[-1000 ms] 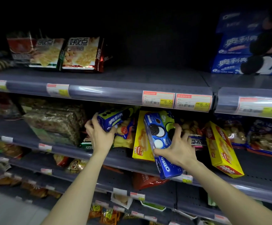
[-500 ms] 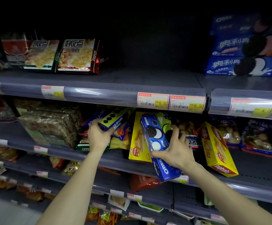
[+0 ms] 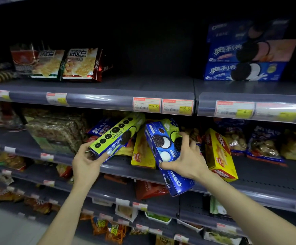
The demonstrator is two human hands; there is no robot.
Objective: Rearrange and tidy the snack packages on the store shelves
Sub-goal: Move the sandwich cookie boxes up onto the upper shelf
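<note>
Green-blue Oreo box [image 3: 116, 135] gripped at near end by left hand [image 3: 86, 160], tilted, far end up under shelf edge. Blue Oreo box [image 3: 166, 156] clasped by right hand [image 3: 186, 159], overhanging middle shelf [image 3: 258, 175]. Yellow boxes [image 3: 219, 154] beside right hand lean askew. Judgement: tidying early; both boxes unplaced, lower rows jumbled.
</note>
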